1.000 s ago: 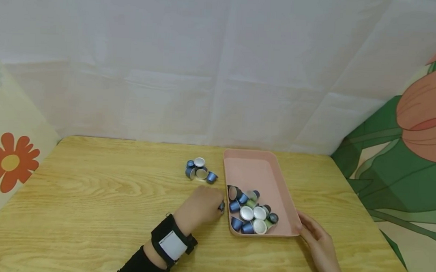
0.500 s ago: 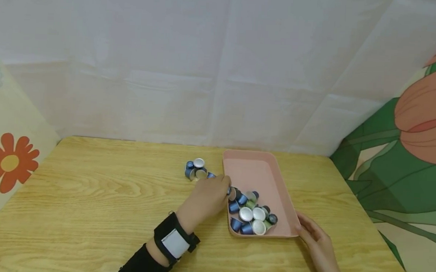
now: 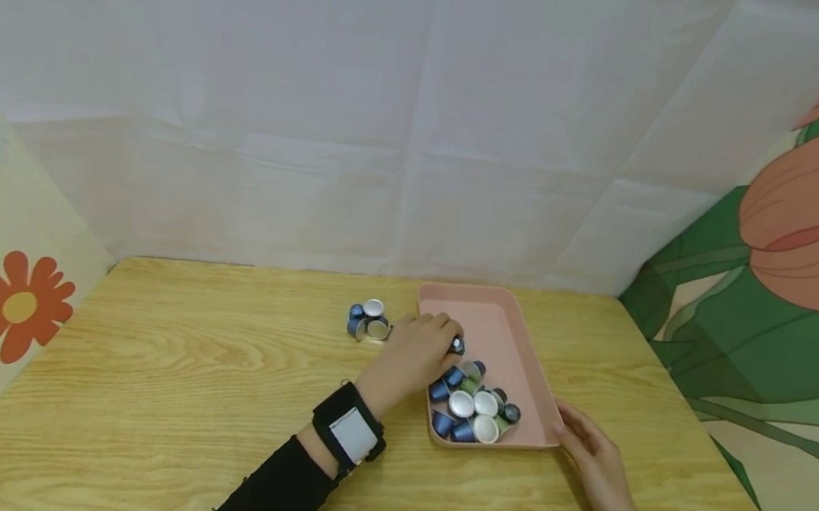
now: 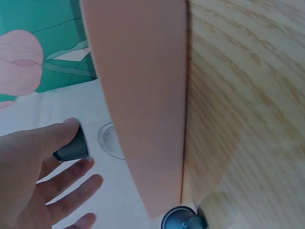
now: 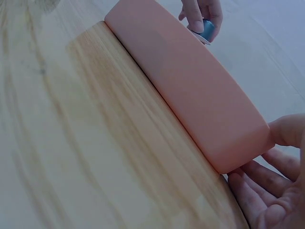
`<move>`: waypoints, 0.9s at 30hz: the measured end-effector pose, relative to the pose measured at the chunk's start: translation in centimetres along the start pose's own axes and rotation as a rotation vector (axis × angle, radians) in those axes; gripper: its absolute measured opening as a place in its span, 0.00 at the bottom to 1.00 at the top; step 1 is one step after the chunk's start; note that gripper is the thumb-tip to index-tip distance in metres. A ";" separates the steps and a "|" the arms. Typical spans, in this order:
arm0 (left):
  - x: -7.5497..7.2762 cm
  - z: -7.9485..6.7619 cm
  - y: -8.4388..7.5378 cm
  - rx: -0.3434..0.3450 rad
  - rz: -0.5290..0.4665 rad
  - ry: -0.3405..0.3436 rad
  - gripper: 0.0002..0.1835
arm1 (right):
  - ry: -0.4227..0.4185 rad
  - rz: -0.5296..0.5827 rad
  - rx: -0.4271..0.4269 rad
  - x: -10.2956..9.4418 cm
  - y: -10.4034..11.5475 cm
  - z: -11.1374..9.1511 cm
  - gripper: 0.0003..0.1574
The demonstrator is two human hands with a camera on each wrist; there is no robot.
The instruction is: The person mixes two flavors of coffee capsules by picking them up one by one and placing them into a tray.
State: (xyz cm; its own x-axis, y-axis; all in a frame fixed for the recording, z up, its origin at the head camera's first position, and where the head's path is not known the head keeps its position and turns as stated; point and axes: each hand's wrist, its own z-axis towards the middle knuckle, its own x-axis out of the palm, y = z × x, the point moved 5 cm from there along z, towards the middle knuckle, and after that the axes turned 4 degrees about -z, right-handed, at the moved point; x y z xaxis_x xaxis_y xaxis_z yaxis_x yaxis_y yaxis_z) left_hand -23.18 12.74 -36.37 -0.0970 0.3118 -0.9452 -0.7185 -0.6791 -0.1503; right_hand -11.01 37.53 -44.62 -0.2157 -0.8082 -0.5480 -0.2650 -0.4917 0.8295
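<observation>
In the head view my left hand (image 3: 412,355) is over the left side of a pink tray (image 3: 492,320), pinching a dark coffee capsule (image 3: 457,345). Thumb and fingers hold that coffee capsule (image 4: 75,147) above the tray wall (image 4: 143,95) in the left wrist view. My right hand (image 3: 596,454) grips the tray's near right corner; its thumb lies at the rim and its fingers are against the corner in the right wrist view. Several blue, green and silver-lidded capsules (image 3: 462,403) lie in the near part of the tray. My left hand hides some of them.
A small cluster of capsules (image 3: 368,320) sits on the wooden table (image 3: 192,368), left of the tray. A white cloth (image 3: 283,166) hangs behind the table. Flower-patterned panels (image 3: 795,226) stand at both sides.
My left hand has moved up and right from beside the tray to above it, carrying the coffee capsule. My right hand stays at the tray corner.
</observation>
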 end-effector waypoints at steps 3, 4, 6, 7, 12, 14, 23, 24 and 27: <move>0.3 0.6 -0.3 0.022 0.054 -0.003 0.18 | -0.003 -0.008 0.000 -0.1 -0.1 -0.1 0.37; 0.4 0.8 -0.4 0.030 0.076 -0.003 0.18 | -0.004 -0.006 -0.002 -0.2 -0.1 -0.1 0.37; 0.8 1.3 -0.6 0.038 0.116 0.003 0.19 | -0.009 0.001 -0.015 -0.3 -0.2 -0.1 0.37; 1.0 1.6 -0.7 0.039 0.135 0.008 0.19 | -0.013 0.004 -0.023 -0.4 -0.2 0.0 0.36; 1.8 2.1 -0.7 0.004 0.144 0.050 0.19 | -0.015 0.018 -0.041 -0.2 -0.2 0.0 0.35; 2.0 2.2 -0.7 -0.008 0.133 0.070 0.18 | -0.013 0.015 -0.035 -0.1 -0.3 0.0 0.35; 3.0 2.1 -0.7 -0.029 0.118 0.107 0.14 | -0.018 0.049 -0.065 -0.1 -0.1 -0.1 0.34; 3.0 2.1 -0.7 -0.032 0.122 0.110 0.14 | -0.019 0.047 -0.062 -0.1 -0.1 -0.1 0.35; 3.0 2.1 -0.6 -0.039 0.128 0.118 0.14 | -0.017 0.036 -0.044 -0.1 -0.1 0.0 0.35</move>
State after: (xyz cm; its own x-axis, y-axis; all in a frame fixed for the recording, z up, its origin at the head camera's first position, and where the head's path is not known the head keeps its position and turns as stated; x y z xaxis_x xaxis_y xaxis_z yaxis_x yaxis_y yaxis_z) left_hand -24.44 15.50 -38.45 -0.1030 0.1427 -0.9844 -0.6780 -0.7342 -0.0355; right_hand -10.92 37.69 -44.67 -0.2408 -0.8200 -0.5192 -0.2156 -0.4764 0.8524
